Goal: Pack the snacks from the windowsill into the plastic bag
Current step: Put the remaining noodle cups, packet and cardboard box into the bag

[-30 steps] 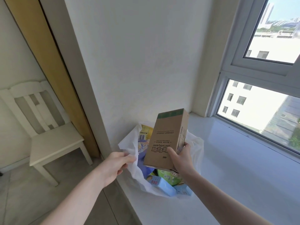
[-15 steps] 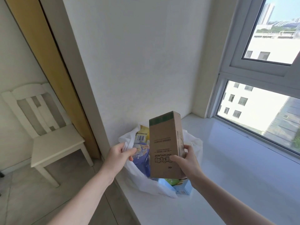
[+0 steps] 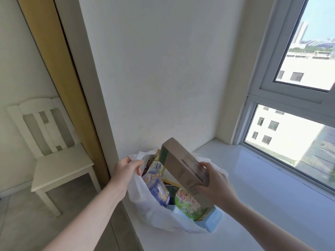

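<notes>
A brown cardboard box [image 3: 183, 169], dark green band round its upper end and small print on its near face, tilts over the mouth of a white plastic bag [image 3: 145, 207] on the windowsill [image 3: 268, 200]. Its lower end dips among the snacks just below our right fingers.

Between our two sets of fingers the bag gapes. A yellow packet [image 3: 157, 166] with a barcode lies just beside the left fingertips, a purple packet [image 3: 159, 190] below them, and a green packet [image 3: 188, 203] under the right thumb. A pale blue carton [image 3: 214, 219] shows through the bag's near side.

The bag stands at the sill's left end, against the wall [image 3: 163, 78]. Its left side bulges past the sill's edge, under the left wrist. Right of the right fingers the white sill runs flat to the window [image 3: 290, 142]. Left of the left fingers, well apart, a white chair [image 3: 54, 160] stands on the floor.

Our left hand [image 3: 126, 169] reaches in from below, fingers curled round the bag's rim, pinching it up and outward. Our right hand [image 3: 215, 185] grips the box near its lower half, thumb pressed on the printed face and fingers wrapped over the narrow side, wrist bent towards the bag.
</notes>
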